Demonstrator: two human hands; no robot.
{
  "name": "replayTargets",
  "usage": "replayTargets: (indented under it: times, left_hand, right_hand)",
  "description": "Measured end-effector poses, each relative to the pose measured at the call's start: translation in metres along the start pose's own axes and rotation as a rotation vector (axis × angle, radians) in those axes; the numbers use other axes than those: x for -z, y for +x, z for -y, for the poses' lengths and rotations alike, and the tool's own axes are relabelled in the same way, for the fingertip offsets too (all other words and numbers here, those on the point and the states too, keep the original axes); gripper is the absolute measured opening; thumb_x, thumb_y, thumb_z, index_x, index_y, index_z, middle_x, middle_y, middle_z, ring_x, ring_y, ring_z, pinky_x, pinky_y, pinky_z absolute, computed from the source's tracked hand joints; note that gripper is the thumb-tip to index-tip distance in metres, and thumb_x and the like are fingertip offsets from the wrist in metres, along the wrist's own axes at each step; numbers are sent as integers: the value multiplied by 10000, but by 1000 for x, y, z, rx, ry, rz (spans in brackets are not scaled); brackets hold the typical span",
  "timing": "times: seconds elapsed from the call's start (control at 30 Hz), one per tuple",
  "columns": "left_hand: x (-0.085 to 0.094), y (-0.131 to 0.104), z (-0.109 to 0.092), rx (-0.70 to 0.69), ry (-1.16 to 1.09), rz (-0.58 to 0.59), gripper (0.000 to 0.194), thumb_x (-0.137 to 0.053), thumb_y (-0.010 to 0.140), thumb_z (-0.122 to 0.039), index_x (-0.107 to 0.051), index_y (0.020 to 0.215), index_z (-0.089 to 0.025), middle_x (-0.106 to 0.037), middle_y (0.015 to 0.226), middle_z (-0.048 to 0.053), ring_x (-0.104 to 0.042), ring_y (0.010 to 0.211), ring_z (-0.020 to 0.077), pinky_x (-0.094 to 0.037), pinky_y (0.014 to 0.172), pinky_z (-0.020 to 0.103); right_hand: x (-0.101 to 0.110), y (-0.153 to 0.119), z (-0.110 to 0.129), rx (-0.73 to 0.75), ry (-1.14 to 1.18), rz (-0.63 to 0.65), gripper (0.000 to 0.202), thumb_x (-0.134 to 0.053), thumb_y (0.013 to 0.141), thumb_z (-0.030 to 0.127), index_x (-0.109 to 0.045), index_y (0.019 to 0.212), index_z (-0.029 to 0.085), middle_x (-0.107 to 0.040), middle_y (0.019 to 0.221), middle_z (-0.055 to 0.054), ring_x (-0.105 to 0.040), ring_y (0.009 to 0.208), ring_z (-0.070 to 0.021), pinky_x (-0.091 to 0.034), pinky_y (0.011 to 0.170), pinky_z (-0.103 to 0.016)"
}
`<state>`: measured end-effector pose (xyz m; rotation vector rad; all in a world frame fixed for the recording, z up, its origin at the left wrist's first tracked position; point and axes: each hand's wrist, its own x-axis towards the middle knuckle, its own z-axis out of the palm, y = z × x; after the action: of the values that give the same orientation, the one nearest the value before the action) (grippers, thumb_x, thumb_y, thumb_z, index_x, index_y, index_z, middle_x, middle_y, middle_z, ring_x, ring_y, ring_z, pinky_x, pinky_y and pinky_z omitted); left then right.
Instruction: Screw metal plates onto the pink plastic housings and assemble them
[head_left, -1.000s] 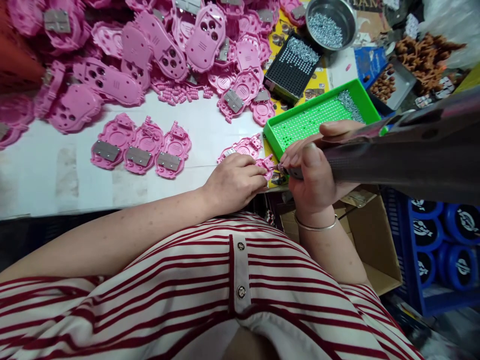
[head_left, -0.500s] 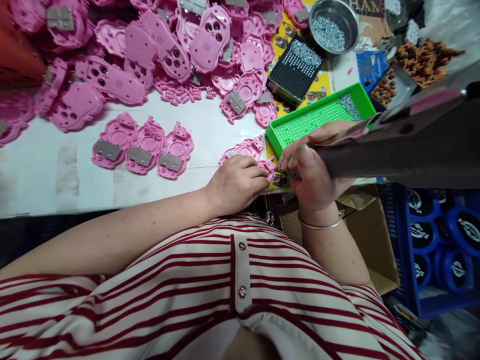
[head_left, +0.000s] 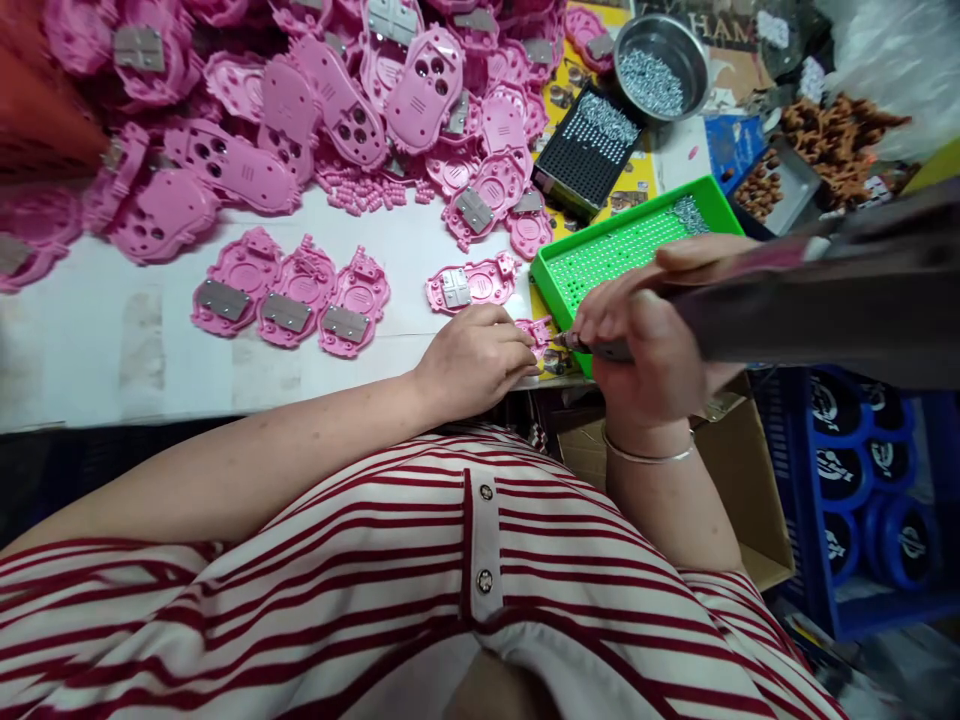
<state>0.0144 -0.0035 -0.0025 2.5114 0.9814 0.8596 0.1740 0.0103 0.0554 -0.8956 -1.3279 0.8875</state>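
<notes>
My left hand (head_left: 474, 362) curls over a pink plastic casing (head_left: 534, 336) at the table's front edge, hiding most of it. In my right hand (head_left: 646, 345) is a dark power screwdriver (head_left: 795, 310), lying sideways with its body out to the right. Its thin bit points left, close to the casing's right end; I cannot tell whether it touches a screw. Just beyond my left hand lies a pink casing half (head_left: 487, 283) with a metal plate. A green perforated tray (head_left: 551, 285) of small screws (head_left: 688, 213) stands beside my right hand.
Three pink casing halves (head_left: 289, 290) with metal plates lie in a row on the left. Behind is a heap of pink casings (head_left: 330, 100). A black perforated tray (head_left: 574, 160) and a metal bowl (head_left: 705, 75) hold screws. Below right, a blue crate (head_left: 814, 590) holds round blue parts.
The casing half beyond my left hand has shifted left and away from me. My right hand and the screwdriver have drawn slightly to the right. My left hand stays on its casing.
</notes>
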Motion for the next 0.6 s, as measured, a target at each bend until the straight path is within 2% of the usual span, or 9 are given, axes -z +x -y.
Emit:
replayTargets:
  times: [0.03, 0.07, 0.1, 0.13, 0.2, 0.37, 0.4, 0.53, 0.6]
  left_hand:
    - [1, 0, 0, 28, -25, -17, 195, -613, 925, -290, -763, 835, -204, -767, 930, 31, -591, 858, 197, -464, 827, 367]
    - [2, 0, -1, 56, -47, -38, 193, -628, 918, -308, -764, 825, -208, -765, 941, 32, -590, 858, 195, -460, 830, 371]
    - [3, 0, -2, 83, -65, -56, 197, -640, 912, -328, -765, 813, -213, -763, 955, 35, -589, 860, 193, -455, 837, 376]
    - [4, 0, -3, 108, -77, -73, 206, -649, 907, -349, -765, 800, -218, -759, 968, 37, -590, 865, 192, -449, 845, 383]
    - [6, 0, -5, 142, -96, -94, 221, -653, 904, -382, -766, 790, -231, -751, 993, 39, -592, 887, 193, -436, 863, 394]
    - [5, 0, -6, 155, -151, -173, 223, -656, 900, -404, -771, 785, -251, -740, 1007, 37, -592, 926, 193, -420, 879, 389]
    - [5, 0, -6, 157, -158, -187, 221, -663, 895, -404, -771, 779, -250, -739, 1009, 38, -591, 927, 194, -419, 880, 389]
    - [6, -1, -8, 178, -147, -183, 198, -698, 863, -411, -774, 755, -262, -723, 1066, 40, -575, 963, 212, -404, 910, 410]
    - [6, -2, -10, 186, -132, -171, 189, -704, 857, -407, -774, 751, -267, -715, 1086, 36, -564, 985, 218, -393, 928, 420]
  right_hand:
    - [-1, 0, 11, 193, 48, -32, 254, -734, 740, 454, -580, 936, 410, -473, 551, 68, -462, 458, -146, -431, 412, -324]
    - [-3, -1, 21, 300, 83, -18, 232, -738, 748, 443, -585, 914, 389, -464, 535, 79, -423, 412, -124, -386, 367, -296]
    - [-5, -2, 29, 279, 92, 12, 169, -723, 780, 411, -588, 864, 351, -473, 542, 78, -428, 412, -118, -399, 375, -292]
    - [-7, -4, 36, 178, 82, 42, 111, -680, 836, 379, -587, 818, 321, -485, 562, 71, -446, 434, -117, -436, 417, -301]
    - [-11, -6, 43, 82, 126, 47, 78, -686, 847, 326, -616, 825, 300, -497, 576, 69, -471, 456, -109, -455, 457, -301]
    - [-16, -3, 34, 348, 269, 57, 171, -737, 792, 334, -683, 953, 314, -487, 527, 98, -457, 363, -97, -410, 340, -268]
    - [-16, -3, 35, 328, 266, 60, 164, -737, 796, 340, -680, 947, 316, -491, 524, 102, -456, 364, -95, -416, 347, -264]
    - [-14, -11, 51, -18, 213, 23, 186, -771, 776, 358, -622, 872, 303, -534, 574, 95, -506, 477, -116, -473, 505, -303]
    - [-13, -15, 57, -60, 196, 42, 223, -756, 781, 418, -595, 895, 314, -538, 585, 92, -534, 510, -137, -488, 540, -327]
